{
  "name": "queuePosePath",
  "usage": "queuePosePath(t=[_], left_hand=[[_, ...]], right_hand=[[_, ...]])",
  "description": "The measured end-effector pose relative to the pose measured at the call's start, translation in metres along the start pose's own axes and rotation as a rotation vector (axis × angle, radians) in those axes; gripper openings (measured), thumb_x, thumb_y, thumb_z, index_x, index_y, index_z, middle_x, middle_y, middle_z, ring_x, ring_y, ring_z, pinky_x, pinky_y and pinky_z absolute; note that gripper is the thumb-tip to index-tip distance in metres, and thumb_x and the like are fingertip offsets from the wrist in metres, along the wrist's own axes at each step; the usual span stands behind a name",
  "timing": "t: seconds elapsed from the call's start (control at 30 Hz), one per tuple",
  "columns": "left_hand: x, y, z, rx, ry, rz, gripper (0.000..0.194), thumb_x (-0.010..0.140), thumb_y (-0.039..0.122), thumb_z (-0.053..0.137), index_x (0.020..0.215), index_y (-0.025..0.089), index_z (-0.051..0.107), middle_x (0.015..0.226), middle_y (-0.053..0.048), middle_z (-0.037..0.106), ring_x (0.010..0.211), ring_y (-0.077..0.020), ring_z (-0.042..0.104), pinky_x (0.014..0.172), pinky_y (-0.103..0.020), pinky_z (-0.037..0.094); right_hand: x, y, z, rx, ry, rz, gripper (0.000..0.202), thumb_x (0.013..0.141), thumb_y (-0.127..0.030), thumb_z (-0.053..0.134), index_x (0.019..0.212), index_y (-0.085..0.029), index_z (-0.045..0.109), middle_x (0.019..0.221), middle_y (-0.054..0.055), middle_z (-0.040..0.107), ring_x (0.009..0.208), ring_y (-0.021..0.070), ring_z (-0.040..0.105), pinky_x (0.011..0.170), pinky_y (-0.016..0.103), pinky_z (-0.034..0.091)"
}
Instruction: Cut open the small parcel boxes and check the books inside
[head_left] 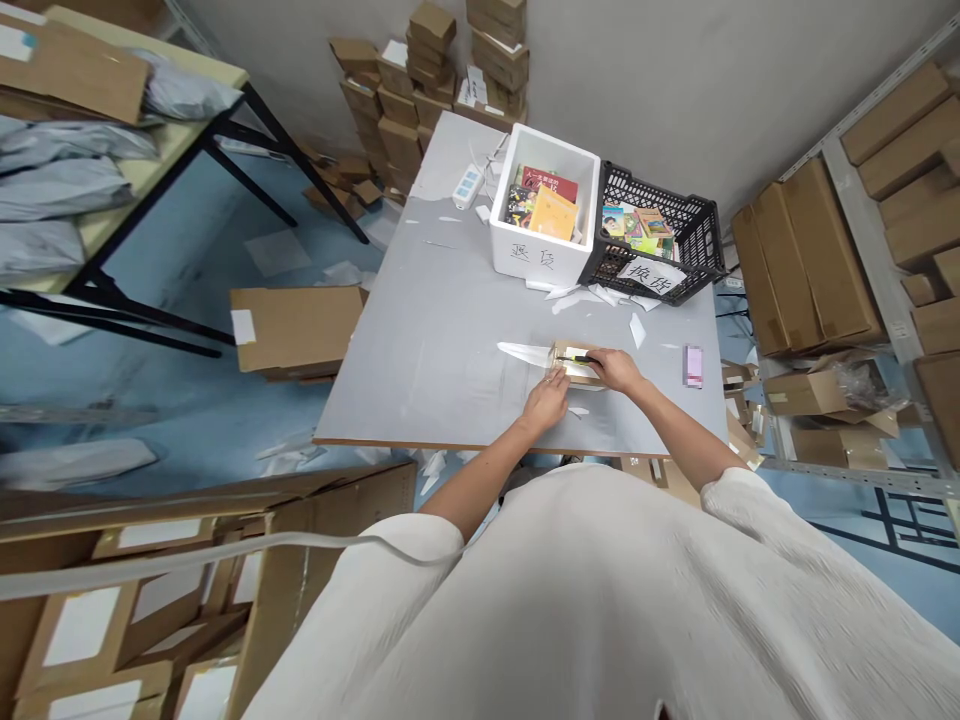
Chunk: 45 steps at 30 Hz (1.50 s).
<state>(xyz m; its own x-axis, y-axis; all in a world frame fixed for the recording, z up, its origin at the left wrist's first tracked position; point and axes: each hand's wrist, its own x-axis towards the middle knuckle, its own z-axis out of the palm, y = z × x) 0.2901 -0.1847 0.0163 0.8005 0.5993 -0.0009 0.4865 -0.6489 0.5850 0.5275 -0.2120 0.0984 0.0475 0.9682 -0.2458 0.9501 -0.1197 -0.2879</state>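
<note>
A small cardboard box [589, 379] with a pale label on top lies near the front edge of the grey table [420, 360]. My left hand [548, 400] grips its near left corner, fingers pressed together. In my right hand [616, 371] is a utility knife [576, 359], dark with a touch of yellow, held flat over the box top with its tip toward the left. Whether the blade touches the box I cannot tell. A torn white paper strip [523, 352] lies left of the box.
Behind the box stand a white foam bin [544, 262] and a black plastic crate [694, 235], both holding books. A pink pack [693, 366] lies at the right, a power strip [468, 187] at the back left. Paper scraps [637, 330] are scattered about. Shelves of boxes [814, 265] flank the right.
</note>
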Motion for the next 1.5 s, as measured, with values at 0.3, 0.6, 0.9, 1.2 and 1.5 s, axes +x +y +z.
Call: queuePosePath(t=[0.3,0.6,0.9,1.2,1.5], left_hand=[[0.001,0.0,-0.001,0.014,-0.011,0.001,0.062,0.096,0.01,0.056,0.158,0.011,0.063,0.177,-0.019,0.054,0.171,-0.0299,0.043,0.141,-0.047,0.041],[0.004,0.001,-0.002,0.088,-0.033,0.006,0.06,0.099,0.013,0.055,0.159,0.01,0.061,0.177,-0.02,0.054,0.172,-0.0282,0.042,0.141,-0.043,0.04],[0.004,0.002,-0.005,0.112,-0.054,-0.001,0.061,0.099,0.012,0.055,0.16,0.009,0.06,0.178,-0.02,0.053,0.172,-0.0286,0.042,0.14,-0.043,0.041],[0.003,0.002,-0.003,0.117,-0.057,-0.01,0.064,0.099,0.012,0.057,0.162,0.009,0.058,0.178,-0.02,0.052,0.172,-0.0293,0.042,0.14,-0.043,0.041],[0.002,0.003,-0.006,0.118,-0.062,0.0,0.066,0.097,0.013,0.058,0.163,0.008,0.059,0.177,-0.021,0.052,0.171,-0.0309,0.044,0.142,-0.048,0.037]], right_hand=[[0.003,-0.017,-0.011,-0.194,-0.075,-0.014,0.03,0.114,-0.026,0.057,0.134,-0.025,0.08,0.123,0.013,0.084,0.11,0.0294,0.075,0.098,0.037,0.047],[0.001,-0.043,-0.034,-0.392,-0.225,0.019,0.038,0.118,-0.023,0.046,0.145,-0.02,0.073,0.133,0.015,0.08,0.118,0.0303,0.074,0.096,0.038,0.042],[0.002,-0.044,-0.03,-0.408,-0.249,0.018,0.037,0.118,-0.022,0.046,0.143,-0.02,0.074,0.132,0.016,0.08,0.117,0.0294,0.073,0.095,0.037,0.042],[-0.005,-0.036,-0.035,-0.445,-0.229,0.03,0.036,0.117,-0.021,0.049,0.145,-0.019,0.072,0.13,0.019,0.079,0.117,0.0305,0.072,0.093,0.038,0.038],[-0.018,-0.021,-0.043,-0.492,-0.261,0.051,0.04,0.115,-0.016,0.045,0.14,-0.017,0.076,0.128,0.02,0.079,0.114,0.03,0.072,0.094,0.04,0.035]])
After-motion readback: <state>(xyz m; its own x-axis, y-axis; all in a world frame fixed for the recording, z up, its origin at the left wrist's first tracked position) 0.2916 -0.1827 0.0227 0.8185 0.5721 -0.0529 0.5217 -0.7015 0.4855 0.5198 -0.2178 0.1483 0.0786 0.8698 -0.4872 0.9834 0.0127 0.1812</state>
